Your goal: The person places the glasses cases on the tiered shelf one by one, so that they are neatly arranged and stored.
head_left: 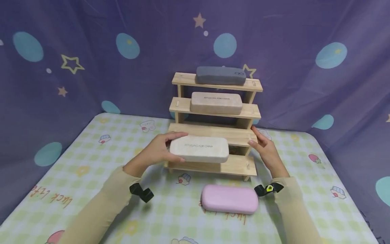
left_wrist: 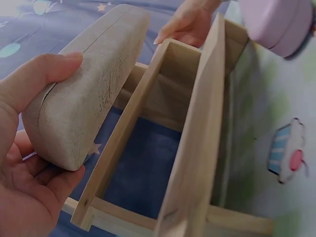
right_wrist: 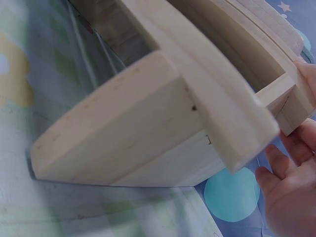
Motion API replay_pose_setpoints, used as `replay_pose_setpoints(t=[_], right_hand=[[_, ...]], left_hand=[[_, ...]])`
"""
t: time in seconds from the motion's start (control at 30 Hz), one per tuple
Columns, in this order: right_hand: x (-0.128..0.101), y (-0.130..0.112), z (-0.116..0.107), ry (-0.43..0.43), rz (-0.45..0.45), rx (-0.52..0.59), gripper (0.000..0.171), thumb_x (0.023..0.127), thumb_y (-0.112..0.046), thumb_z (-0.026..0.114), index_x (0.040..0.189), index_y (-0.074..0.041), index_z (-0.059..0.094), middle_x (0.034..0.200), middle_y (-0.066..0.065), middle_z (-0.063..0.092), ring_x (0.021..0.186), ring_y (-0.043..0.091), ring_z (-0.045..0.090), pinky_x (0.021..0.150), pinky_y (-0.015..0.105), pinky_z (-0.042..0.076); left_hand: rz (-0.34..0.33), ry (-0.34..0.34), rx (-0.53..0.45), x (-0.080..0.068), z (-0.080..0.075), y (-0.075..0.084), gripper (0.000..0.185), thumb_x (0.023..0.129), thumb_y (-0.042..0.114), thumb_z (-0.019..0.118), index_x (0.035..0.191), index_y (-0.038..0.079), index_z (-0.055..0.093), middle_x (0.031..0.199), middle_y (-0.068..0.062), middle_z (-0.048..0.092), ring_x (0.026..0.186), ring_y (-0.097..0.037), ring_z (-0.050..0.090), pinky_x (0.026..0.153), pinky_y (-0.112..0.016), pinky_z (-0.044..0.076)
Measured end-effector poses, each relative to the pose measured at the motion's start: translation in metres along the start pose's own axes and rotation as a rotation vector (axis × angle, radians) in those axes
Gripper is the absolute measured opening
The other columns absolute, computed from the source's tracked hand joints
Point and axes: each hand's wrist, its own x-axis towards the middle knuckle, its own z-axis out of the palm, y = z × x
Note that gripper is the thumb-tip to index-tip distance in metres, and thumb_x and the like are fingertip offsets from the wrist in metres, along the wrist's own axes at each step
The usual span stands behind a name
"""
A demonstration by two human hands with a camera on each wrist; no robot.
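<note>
My left hand (head_left: pixel 158 150) grips the left end of a white glasses case (head_left: pixel 199 149) with dark lettering, thumb on one side and fingers on the other. The case is held in front of the lower steps of a wooden tiered stand (head_left: pixel 210 132); the left wrist view shows the case (left_wrist: pixel 94 94) apart from the wood. My right hand (head_left: pixel 269 154) holds the stand's right side at the second step from the bottom. In the right wrist view, that hand (right_wrist: pixel 298 182) has its thumb and fingers around the step's end, partly cut off by the frame.
A dark grey glasses case (head_left: pixel 220 75) lies on the top step, a beige one (head_left: pixel 216 103) on the step below. In front of the stand, a pink glasses case (head_left: pixel 230 199) lies on the checked tablecloth (head_left: pixel 170 217). A purple patterned curtain (head_left: pixel 170 34) hangs behind.
</note>
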Motion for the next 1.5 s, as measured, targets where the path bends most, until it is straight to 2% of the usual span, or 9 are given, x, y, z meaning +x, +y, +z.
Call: replay_pose_setpoints(t=[0.23, 0.4, 0.73, 1.03, 1.2, 1.5], right_hand=[[0.001, -0.005, -0.007, 0.001, -0.006, -0.008, 0.062, 0.095, -0.009, 0.056, 0.148, -0.003, 0.024, 0.154, 0.015, 0.020, 0.140, 0.024, 0.023, 0.101, 0.013, 0.032], [0.003, -0.004, -0.006, -0.003, -0.024, 0.031, 0.062, 0.094, -0.008, 0.057, 0.147, -0.001, 0.025, 0.154, 0.015, 0.020, 0.141, 0.023, 0.021, 0.103, 0.015, 0.030], [0.011, -0.002, -0.005, -0.035, -0.042, 0.048, 0.063, 0.094, -0.008, 0.057, 0.147, -0.001, 0.024, 0.154, 0.014, 0.018, 0.142, 0.022, 0.018, 0.106, 0.017, 0.027], [0.005, -0.001, -0.004, -0.012, 0.013, 0.051, 0.062, 0.094, -0.008, 0.056, 0.148, -0.003, 0.024, 0.154, 0.013, 0.019, 0.142, 0.023, 0.017, 0.108, 0.020, 0.025], [0.002, -0.001, -0.003, -0.001, 0.017, 0.036, 0.062, 0.095, -0.008, 0.056, 0.148, -0.003, 0.024, 0.154, 0.014, 0.019, 0.141, 0.025, 0.019, 0.107, 0.019, 0.027], [0.004, -0.001, -0.003, -0.002, 0.016, 0.049, 0.064, 0.094, -0.010, 0.058, 0.147, -0.002, 0.023, 0.154, 0.013, 0.019, 0.141, 0.024, 0.019, 0.108, 0.020, 0.026]], left_hand=[[0.025, 0.002, -0.077, 0.031, 0.006, -0.001, 0.079, 0.059, 0.002, 0.088, 0.131, 0.008, 0.057, 0.124, -0.013, 0.055, 0.094, -0.020, 0.055, 0.075, -0.024, 0.049], [0.036, 0.003, -0.101, 0.045, 0.006, -0.003, 0.077, 0.060, -0.001, 0.086, 0.130, 0.005, 0.057, 0.115, -0.016, 0.058, 0.090, -0.019, 0.056, 0.073, -0.023, 0.049], [-0.002, 0.020, -0.111, 0.062, 0.007, -0.004, 0.077, 0.061, -0.001, 0.085, 0.131, 0.007, 0.056, 0.107, -0.016, 0.062, 0.085, -0.017, 0.059, 0.071, -0.023, 0.050], [-0.006, -0.003, -0.123, 0.072, 0.012, -0.005, 0.076, 0.061, -0.003, 0.085, 0.131, 0.006, 0.056, 0.111, -0.017, 0.061, 0.088, -0.017, 0.058, 0.072, -0.023, 0.049], [-0.014, -0.017, -0.087, 0.076, 0.012, -0.005, 0.078, 0.062, 0.001, 0.086, 0.133, 0.008, 0.054, 0.111, -0.016, 0.060, 0.089, -0.019, 0.058, 0.074, -0.025, 0.049], [-0.037, -0.028, -0.106, 0.084, 0.012, -0.008, 0.080, 0.063, 0.001, 0.085, 0.135, 0.009, 0.052, 0.113, -0.016, 0.060, 0.090, -0.021, 0.059, 0.075, -0.027, 0.051]])
